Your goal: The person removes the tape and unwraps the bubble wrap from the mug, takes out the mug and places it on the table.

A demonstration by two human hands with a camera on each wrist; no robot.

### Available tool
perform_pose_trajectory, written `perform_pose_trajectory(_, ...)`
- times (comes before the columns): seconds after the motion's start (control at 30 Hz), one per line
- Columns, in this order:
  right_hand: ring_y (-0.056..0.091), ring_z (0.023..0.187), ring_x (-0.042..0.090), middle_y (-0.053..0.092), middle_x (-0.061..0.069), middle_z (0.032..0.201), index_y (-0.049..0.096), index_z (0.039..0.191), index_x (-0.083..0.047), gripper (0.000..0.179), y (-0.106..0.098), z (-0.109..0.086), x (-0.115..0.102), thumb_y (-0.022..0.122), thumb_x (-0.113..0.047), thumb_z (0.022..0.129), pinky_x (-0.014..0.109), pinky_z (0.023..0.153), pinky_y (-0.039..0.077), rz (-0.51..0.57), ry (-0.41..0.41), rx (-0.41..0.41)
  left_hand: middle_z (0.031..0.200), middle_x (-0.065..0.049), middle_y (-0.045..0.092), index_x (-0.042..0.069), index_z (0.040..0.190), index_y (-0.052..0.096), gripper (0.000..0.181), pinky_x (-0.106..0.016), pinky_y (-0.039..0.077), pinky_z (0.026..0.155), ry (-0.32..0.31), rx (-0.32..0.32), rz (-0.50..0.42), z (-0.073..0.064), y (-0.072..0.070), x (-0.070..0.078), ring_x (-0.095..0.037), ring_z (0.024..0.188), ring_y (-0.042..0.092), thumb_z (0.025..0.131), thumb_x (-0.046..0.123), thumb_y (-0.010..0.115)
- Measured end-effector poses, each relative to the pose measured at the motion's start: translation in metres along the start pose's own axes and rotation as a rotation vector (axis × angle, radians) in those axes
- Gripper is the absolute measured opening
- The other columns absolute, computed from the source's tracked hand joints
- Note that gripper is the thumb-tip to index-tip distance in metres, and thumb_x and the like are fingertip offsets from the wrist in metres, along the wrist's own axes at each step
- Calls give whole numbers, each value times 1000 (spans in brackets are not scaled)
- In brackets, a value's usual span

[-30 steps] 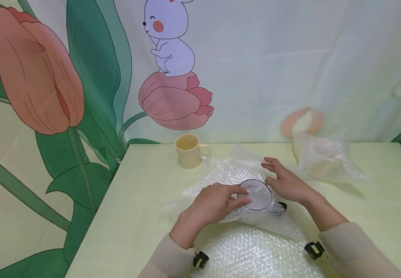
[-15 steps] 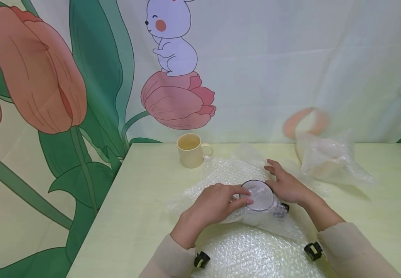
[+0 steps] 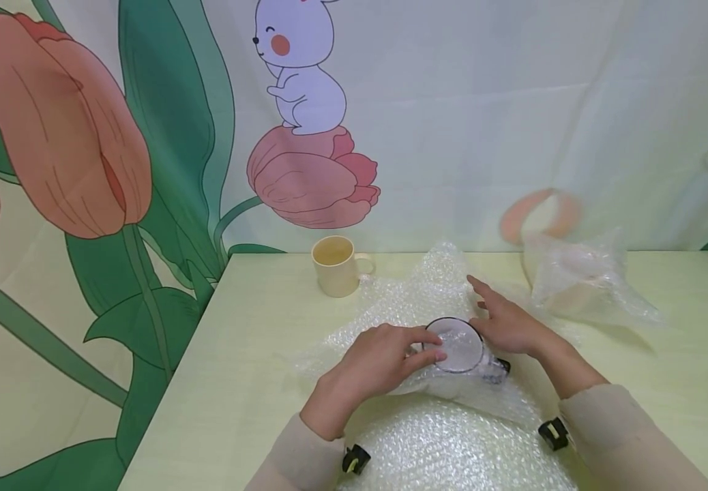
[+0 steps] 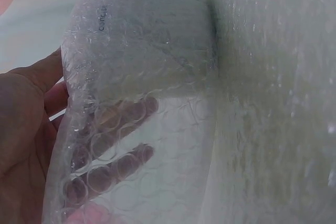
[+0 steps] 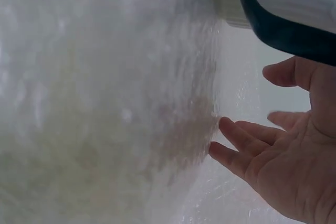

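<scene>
A white mug [image 3: 454, 346] with a dark rim and dark handle [image 5: 283, 38] stands on bubble wrap [image 3: 385, 307], its near and left sides covered by the wrap. My left hand [image 3: 378, 358] holds the wrap against the mug, thumb and fingertips reaching over the rim. Through the film in the left wrist view, some of its fingers [image 4: 126, 161] and lettering on the mug show. Just right of the mug is my right hand [image 3: 507, 324], fingers extended and touching the wrap in the right wrist view, its thumb near the handle.
A yellow mug [image 3: 335, 267] stands at the back of the table [image 3: 237, 327]. A bubble-wrapped bundle [image 3: 581, 279] lies at the back right. More bubble wrap [image 3: 452, 450] spreads toward the near edge. Behind the table hangs a printed curtain [image 3: 452, 123].
The wrap's far corner has risen behind the mug, beside my right fingertips. My right hand has shifted slightly, while my left hand keeps its place on the mug.
</scene>
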State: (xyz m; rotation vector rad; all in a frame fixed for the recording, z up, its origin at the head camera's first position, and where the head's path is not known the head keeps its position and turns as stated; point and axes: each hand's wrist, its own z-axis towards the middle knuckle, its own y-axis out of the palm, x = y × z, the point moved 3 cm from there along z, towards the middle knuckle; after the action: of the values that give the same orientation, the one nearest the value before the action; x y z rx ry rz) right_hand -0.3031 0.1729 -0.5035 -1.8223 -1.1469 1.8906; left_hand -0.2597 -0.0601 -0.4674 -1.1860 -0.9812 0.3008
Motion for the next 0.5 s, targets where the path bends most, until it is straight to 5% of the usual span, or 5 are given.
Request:
perform_pose_trajectory(0.23,29,150,55,32,33,162,34,160,-4,63,2,10,-3,56,-15,102,71,119,25,-167,-42,-19,113,13,78,30,126,74,34,-29,55,82,3,6,-5,-1,-1,-2,-4,88,69,102,50,59)
perform_pose_trajectory(0.5,40,135,64,32,35,162,46,157,-23,59,5,24,-5,61,-27,101,78,103,37,-356,42,-70,111,13,78,31,127,73,35,-29,55,81,2,-5,-13,-1,-1,-1,-2,85,70,103,51,58)
